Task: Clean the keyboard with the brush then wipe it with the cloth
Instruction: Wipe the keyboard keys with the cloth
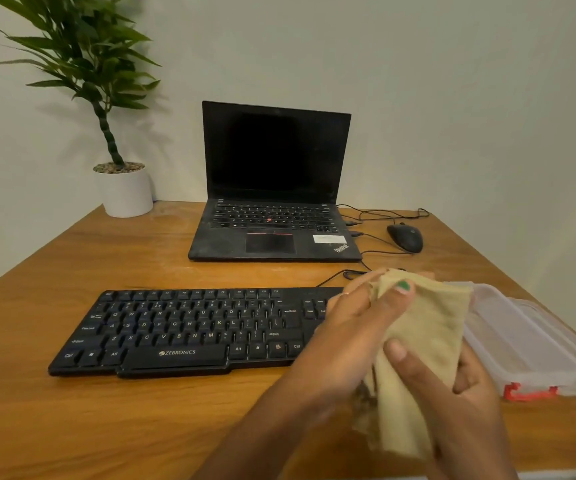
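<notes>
Step in hand, judged: wiping stage, cloth being readied.

Cloth (pixel 428 344) held above bench (pixel 72 427), over right end of keyboard (pixel 189 327), not touching keys.

Left hand (pixel 355 327) pinches cloth's upper edge; right hand (pixel 452 386) grips lower part.

Next move calls for bunching cloth into pad, lowering onto keys, sweeping along rows.

Brush not visible.

Clear lidded container (pixel 528 341) right of keyboard; contents cannot tell.

From here, the keyboard's (pixel 189 327) right end sits hidden behind my left hand (pixel 348 337) and the cloth (pixel 425 344); the plastic container (pixel 528 341) runs off the frame's right edge.
</notes>
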`<act>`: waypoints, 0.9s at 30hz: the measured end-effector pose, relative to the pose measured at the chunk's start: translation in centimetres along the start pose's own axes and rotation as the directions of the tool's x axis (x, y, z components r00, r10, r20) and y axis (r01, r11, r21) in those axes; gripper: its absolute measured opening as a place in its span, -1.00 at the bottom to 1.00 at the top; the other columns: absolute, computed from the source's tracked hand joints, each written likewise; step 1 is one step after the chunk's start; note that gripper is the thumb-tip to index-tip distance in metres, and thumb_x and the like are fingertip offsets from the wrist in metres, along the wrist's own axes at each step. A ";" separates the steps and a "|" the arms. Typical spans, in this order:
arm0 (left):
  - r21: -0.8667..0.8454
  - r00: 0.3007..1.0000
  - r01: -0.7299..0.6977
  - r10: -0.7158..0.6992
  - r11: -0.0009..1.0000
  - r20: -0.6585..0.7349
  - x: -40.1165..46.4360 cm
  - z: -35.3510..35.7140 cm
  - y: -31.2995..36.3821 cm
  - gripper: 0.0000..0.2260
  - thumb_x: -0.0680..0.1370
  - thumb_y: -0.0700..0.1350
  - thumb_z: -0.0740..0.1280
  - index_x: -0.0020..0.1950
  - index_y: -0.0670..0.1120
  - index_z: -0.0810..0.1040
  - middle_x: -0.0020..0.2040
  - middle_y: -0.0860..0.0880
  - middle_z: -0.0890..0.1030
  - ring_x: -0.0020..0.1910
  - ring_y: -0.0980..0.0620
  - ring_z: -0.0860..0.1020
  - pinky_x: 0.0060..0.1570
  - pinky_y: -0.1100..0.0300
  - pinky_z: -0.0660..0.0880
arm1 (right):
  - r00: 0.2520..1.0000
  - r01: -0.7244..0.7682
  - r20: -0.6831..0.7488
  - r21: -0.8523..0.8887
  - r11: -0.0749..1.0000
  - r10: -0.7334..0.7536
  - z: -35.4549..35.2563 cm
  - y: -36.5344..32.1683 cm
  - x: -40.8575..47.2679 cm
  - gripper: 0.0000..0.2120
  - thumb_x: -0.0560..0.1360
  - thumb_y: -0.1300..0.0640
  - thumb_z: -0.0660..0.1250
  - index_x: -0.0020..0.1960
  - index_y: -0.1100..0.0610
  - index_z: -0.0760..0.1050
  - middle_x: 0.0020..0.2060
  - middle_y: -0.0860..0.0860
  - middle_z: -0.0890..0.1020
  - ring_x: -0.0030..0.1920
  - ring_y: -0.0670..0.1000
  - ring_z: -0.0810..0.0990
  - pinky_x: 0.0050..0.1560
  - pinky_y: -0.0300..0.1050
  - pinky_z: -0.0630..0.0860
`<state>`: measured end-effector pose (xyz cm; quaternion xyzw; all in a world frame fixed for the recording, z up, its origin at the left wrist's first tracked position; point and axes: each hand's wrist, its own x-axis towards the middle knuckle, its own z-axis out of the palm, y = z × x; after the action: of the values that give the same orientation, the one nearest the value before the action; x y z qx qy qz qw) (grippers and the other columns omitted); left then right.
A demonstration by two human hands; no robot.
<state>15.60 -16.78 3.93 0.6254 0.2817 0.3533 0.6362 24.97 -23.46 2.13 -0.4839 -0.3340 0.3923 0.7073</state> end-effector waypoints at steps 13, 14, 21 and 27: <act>0.973 0.961 -0.002 -0.270 0.231 0.066 7.2 -10.0 -3.9 0.17 0.22 0.51 0.33 0.52 0.16 -0.38 0.60 -0.03 -0.03 0.56 -0.04 -0.14 0.41 -0.18 -0.43 | 0.928 0.140 -0.214 -0.557 0.818 -0.304 -3.1 -3.0 5.5 -0.86 0.32 0.04 0.46 -0.14 -0.03 0.56 -0.23 -0.12 0.63 -0.16 -0.05 0.58 -0.29 -0.11 0.49; 0.980 0.956 -0.009 -0.287 0.201 0.067 7.2 -10.1 -4.4 0.18 0.22 0.51 0.33 0.51 0.15 -0.40 0.60 -0.02 -0.08 0.56 -0.04 -0.18 0.40 -0.20 -0.43 | 0.914 0.189 -0.172 -0.622 0.760 -0.369 -3.1 -3.0 6.2 -0.85 0.34 0.06 0.47 -0.12 -0.04 0.55 -0.21 -0.15 0.61 -0.16 -0.11 0.57 -0.29 -0.18 0.46; 0.985 0.954 -0.073 -0.279 0.158 0.115 7.3 -10.1 -5.3 0.20 0.21 0.53 0.33 0.50 0.14 -0.43 0.60 -0.01 -0.13 0.56 -0.03 -0.20 0.38 -0.24 -0.44 | 0.865 0.393 0.342 -0.917 0.072 -0.366 -2.9 0.7 12.6 -0.70 0.36 0.30 0.46 0.06 0.08 0.59 -0.04 -0.05 0.51 -0.03 -0.08 0.44 -0.08 -0.37 0.28; 0.977 0.961 -0.102 -0.234 0.186 0.145 7.5 -10.1 -5.6 0.19 0.22 0.52 0.34 0.52 0.15 -0.38 0.60 -0.03 -0.07 0.56 -0.01 -0.17 0.31 -0.17 -0.52 | 0.876 0.481 0.480 -0.876 0.017 -0.056 -2.9 4.7 14.6 -0.55 0.39 0.46 0.28 0.15 0.07 0.59 0.21 0.06 0.55 0.26 0.10 0.46 0.31 -0.11 0.29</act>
<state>12.50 -4.53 -1.62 0.9136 0.3820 -0.0216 0.1374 33.23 -10.83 -1.84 -0.6869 -0.7017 -0.0124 0.1890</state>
